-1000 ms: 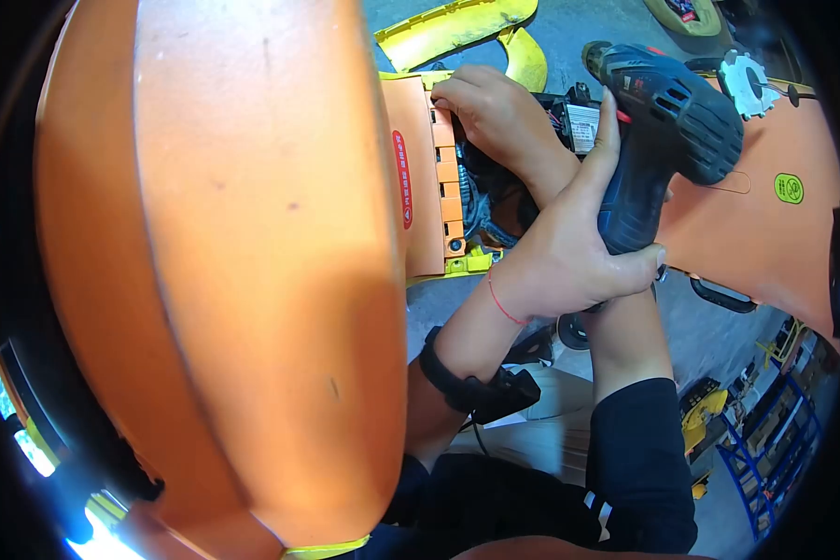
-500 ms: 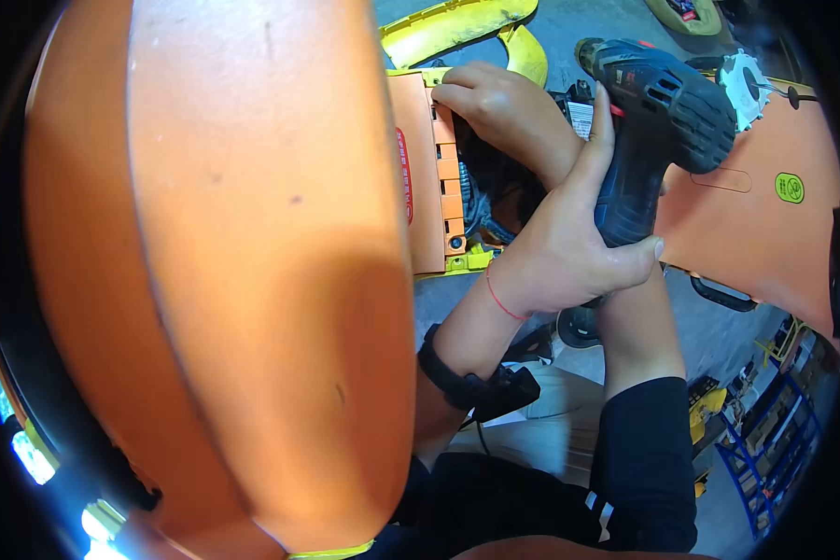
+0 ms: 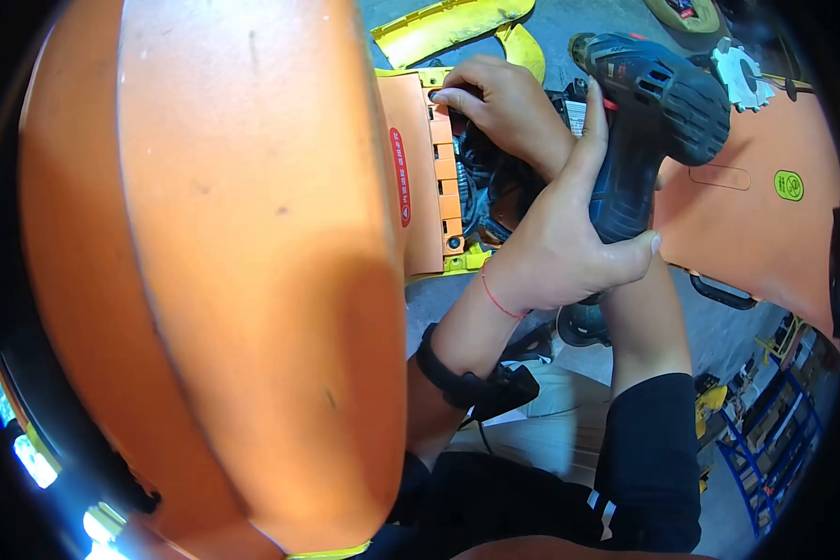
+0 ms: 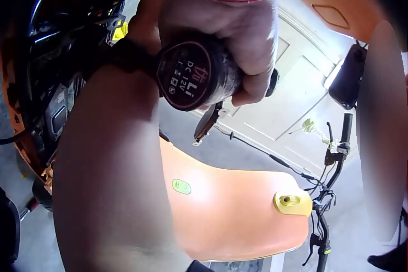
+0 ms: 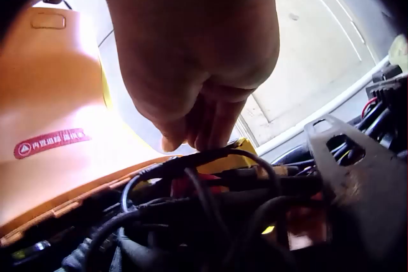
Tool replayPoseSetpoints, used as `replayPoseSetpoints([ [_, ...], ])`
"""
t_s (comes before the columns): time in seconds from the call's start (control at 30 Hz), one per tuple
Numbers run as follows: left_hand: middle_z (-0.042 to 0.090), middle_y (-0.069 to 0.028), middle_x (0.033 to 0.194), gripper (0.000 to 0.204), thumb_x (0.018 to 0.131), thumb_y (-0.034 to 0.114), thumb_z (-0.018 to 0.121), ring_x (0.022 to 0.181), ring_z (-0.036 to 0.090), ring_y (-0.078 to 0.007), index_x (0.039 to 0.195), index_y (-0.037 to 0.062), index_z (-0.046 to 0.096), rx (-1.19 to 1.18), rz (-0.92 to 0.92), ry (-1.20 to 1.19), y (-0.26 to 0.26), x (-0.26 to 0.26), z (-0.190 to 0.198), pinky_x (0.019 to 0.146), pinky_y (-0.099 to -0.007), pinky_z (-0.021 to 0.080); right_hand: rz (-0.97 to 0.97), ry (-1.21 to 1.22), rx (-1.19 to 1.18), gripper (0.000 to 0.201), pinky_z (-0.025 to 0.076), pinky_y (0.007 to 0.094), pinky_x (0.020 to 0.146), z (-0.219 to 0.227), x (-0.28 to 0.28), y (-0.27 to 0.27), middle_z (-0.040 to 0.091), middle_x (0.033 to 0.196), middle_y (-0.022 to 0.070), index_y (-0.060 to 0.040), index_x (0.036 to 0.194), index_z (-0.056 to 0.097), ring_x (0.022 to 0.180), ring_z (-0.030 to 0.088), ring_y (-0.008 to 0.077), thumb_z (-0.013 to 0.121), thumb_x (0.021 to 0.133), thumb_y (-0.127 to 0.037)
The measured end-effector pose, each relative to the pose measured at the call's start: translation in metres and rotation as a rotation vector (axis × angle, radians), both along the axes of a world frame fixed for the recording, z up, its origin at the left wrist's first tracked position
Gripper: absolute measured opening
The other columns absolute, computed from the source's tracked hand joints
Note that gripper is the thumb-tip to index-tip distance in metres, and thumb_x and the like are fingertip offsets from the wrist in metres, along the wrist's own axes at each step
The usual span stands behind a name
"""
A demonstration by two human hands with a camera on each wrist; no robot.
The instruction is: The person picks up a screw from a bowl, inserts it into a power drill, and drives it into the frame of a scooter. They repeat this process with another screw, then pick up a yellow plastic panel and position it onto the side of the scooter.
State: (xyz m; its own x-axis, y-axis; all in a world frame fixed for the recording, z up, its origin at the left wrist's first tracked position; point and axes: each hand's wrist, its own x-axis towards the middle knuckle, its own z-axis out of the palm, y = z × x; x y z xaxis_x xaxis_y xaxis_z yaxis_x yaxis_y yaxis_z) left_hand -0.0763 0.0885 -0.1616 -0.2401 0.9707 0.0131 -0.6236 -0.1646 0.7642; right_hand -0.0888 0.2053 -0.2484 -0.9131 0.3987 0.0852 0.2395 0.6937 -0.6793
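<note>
My left hand (image 3: pixel 569 238) grips the handle of a dark cordless drill (image 3: pixel 625 177), thumb round it and index finger extended along its body. In the left wrist view, the drill's round base (image 4: pixel 191 74) faces the camera below my left hand (image 4: pixel 220 14). Behind that forearm, my right hand (image 3: pixel 513 107) reaches to the upper corner of an orange panel (image 3: pixel 415 177). Its fingertips are by a small dark round spot (image 3: pixel 434 95); whether they pinch anything is unclear. In the right wrist view, my right hand's (image 5: pixel 197 49) fingers point down at a yellow part (image 5: pixel 242 147).
A large orange cover (image 3: pixel 261 280) fills the left side. Black cables (image 5: pixel 210 202) and a metal bracket (image 5: pixel 357 183) lie below the right hand. Yellow parts (image 3: pixel 448 28) rest on the floor. Another orange body (image 3: pixel 747 205) and a blue rack (image 3: pixel 765 457) stand at the right.
The drill and my left hand have shifted slightly left. My right hand's fingers have moved a little apart at the panel corner, so the dark spot there now shows.
</note>
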Motion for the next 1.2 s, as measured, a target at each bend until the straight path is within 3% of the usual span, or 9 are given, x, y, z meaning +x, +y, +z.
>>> replayPoseSetpoints([
  [0.23,0.041,-0.0167,0.146,0.117,0.076,0.007,0.071,0.127,0.046,-0.0193,0.155,0.0008,-0.015,-0.067,-0.068,-0.021,-0.003,-0.006,0.003,0.107,-0.0285,0.037,-0.084,-0.060,0.131,0.020,0.050,0.0411,0.070,-0.007,-0.006,-0.016,0.066,0.083,0.0139,-0.0033,0.088,0.072,0.079,0.063,0.0327,0.069,0.087,-0.023],
  [0.33,0.056,-0.0117,0.121,0.112,0.078,0.003,0.068,0.112,0.055,-0.0167,0.157,0.0048,-0.011,-0.037,0.027,0.087,-0.002,-0.002,-0.001,0.096,-0.0315,0.045,-0.060,0.041,0.231,0.017,0.050,0.0423,0.069,-0.013,-0.004,-0.018,0.064,0.080,0.0132,-0.0036,0.087,0.070,0.077,0.062,0.0331,0.069,0.088,-0.020],
  [0.53,0.056,-0.0117,0.120,0.112,0.078,0.003,0.069,0.110,0.055,-0.0172,0.157,0.0045,-0.011,-0.031,0.043,-0.008,-0.002,0.001,0.008,0.096,-0.0311,0.046,0.061,0.177,0.247,0.015,0.052,0.0381,0.067,-0.013,0.002,-0.010,0.065,0.086,0.0107,-0.0026,0.096,0.069,0.077,0.063,0.0278,0.068,0.089,-0.016],
  [0.67,0.056,-0.0093,0.115,0.112,0.077,0.002,0.070,0.105,0.056,-0.0162,0.157,0.0042,-0.008,-0.057,0.112,0.055,0.001,0.008,0.010,0.094,-0.0307,0.048,-0.420,0.201,-0.405,0.033,0.054,0.0326,0.089,-0.017,0.032,0.013,0.067,0.112,0.0079,-0.0032,0.120,0.066,0.095,0.065,0.0147,0.065,0.096,-0.025],
  [0.8,0.057,-0.0102,0.117,0.114,0.076,0.005,0.072,0.105,0.058,-0.0177,0.157,0.0029,-0.008,-0.178,0.211,0.226,0.000,0.018,0.023,0.093,-0.0307,0.049,-0.687,0.308,-0.803,0.030,0.051,0.0332,0.089,0.085,0.097,-0.014,0.069,0.107,0.0072,-0.0041,0.120,0.064,0.099,0.065,0.0184,0.057,0.098,-0.024],
  [0.93,0.055,-0.0207,0.130,0.117,0.075,0.010,0.075,0.116,0.059,-0.0257,0.156,0.0019,-0.009,-0.202,0.311,0.414,0.001,0.034,0.031,0.096,-0.0343,0.049,-0.148,0.469,-1.384,0.041,0.048,0.0272,0.092,0.136,0.148,-0.004,0.065,0.120,0.0055,-0.0032,0.131,0.056,0.108,0.059,0.0143,0.061,0.095,-0.022],
  [0.97,0.055,-0.0241,0.131,0.118,0.075,0.010,0.075,0.117,0.060,-0.0297,0.155,0.0016,-0.010,-0.270,0.311,0.512,0.000,0.040,0.030,0.096,-0.0361,0.050,-0.143,0.471,-1.376,0.041,0.048,0.0272,0.092,0.144,0.147,-0.009,0.065,0.120,0.0055,-0.0032,0.131,0.056,0.108,0.059,0.0143,0.061,0.095,-0.022],
  [1.03,0.049,-0.0323,0.135,0.119,0.074,0.010,0.076,0.120,0.058,-0.0398,0.154,0.0016,-0.012,-0.264,0.351,0.664,-0.005,0.052,0.023,0.096,-0.0413,0.051,-0.309,0.267,-0.885,0.044,0.051,0.0280,0.088,0.159,0.135,-0.025,0.066,0.117,0.0050,-0.0039,0.129,0.060,0.105,0.061,0.0127,0.070,0.090,-0.020],
  [1.2,0.041,-0.0303,0.143,0.120,0.074,0.011,0.077,0.124,0.055,-0.0382,0.155,0.0026,-0.012,-0.164,0.405,0.757,-0.011,0.067,0.009,0.100,-0.0406,0.048,-0.367,0.209,-0.944,0.036,0.053,0.0292,0.082,0.167,0.131,-0.028,0.070,0.102,0.0032,-0.0059,0.115,0.069,0.092,0.065,0.0127,0.079,0.084,-0.021],
])
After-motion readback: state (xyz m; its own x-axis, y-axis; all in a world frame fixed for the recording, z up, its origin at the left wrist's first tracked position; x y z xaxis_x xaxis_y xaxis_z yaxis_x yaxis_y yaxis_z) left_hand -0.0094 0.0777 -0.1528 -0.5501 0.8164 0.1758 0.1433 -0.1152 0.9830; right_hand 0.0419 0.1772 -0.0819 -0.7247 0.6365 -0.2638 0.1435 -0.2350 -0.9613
